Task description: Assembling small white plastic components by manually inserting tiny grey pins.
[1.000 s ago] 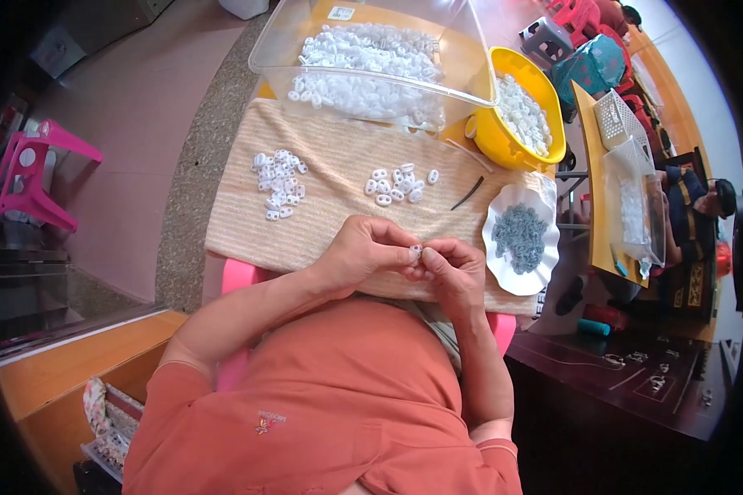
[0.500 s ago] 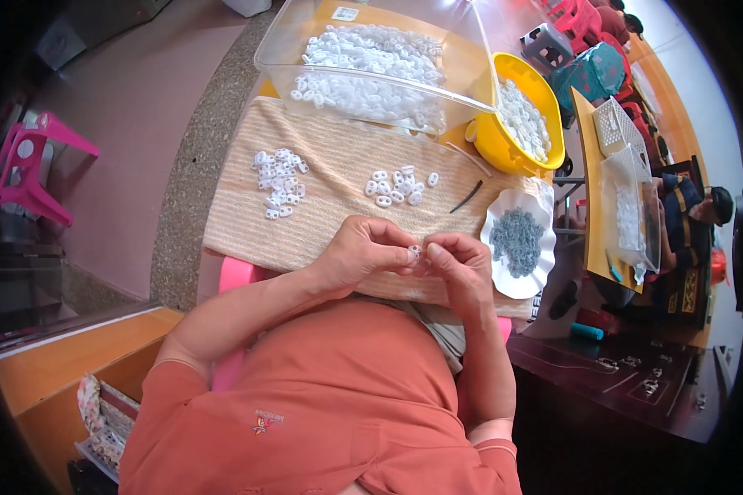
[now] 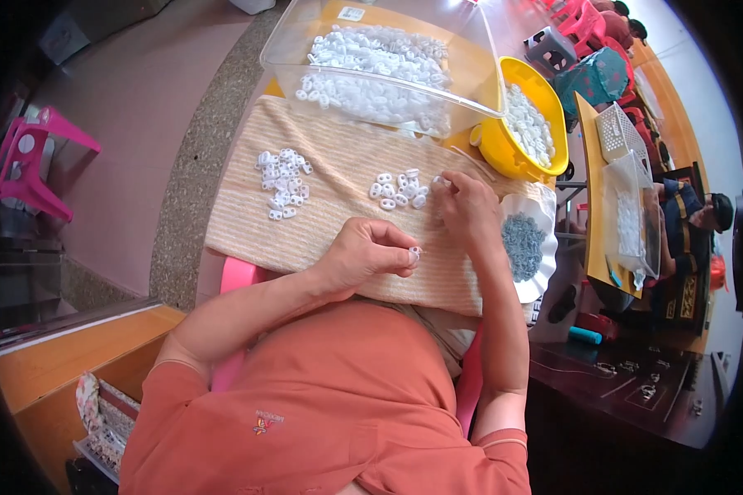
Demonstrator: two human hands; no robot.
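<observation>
Between the thumb and fingertips of my left hand (image 3: pixel 376 257) is a small white plastic piece with holes (image 3: pixel 414 252). My right hand (image 3: pixel 469 206) is over the cloth to the right, its bent fingers closed at a white oval piece (image 3: pixel 437 180); the fingertips partly hide it. Just left of those fingers is a group of white oval two-hole pieces (image 3: pixel 399 191). Farther left lies a heap of white pieces with dark holes (image 3: pixel 282 183). A white fluted dish (image 3: pixel 537 286) of small grey translucent parts (image 3: pixel 522 246) stands right of my right wrist.
A clear plastic bin (image 3: pixel 380 73) of white pieces stands at the back, beside a yellow basin (image 3: pixel 563 124) holding more. Striped cloth (image 3: pixel 322 136) covers the work surface. A pink stool (image 3: pixel 37 165) stands on the left; people sit at another table (image 3: pixel 588 165) on the right.
My right hand has left my left hand and reached forward and right to the lone oval piece, now covering the thin dark strip. My left hand has stayed put with its piece.
</observation>
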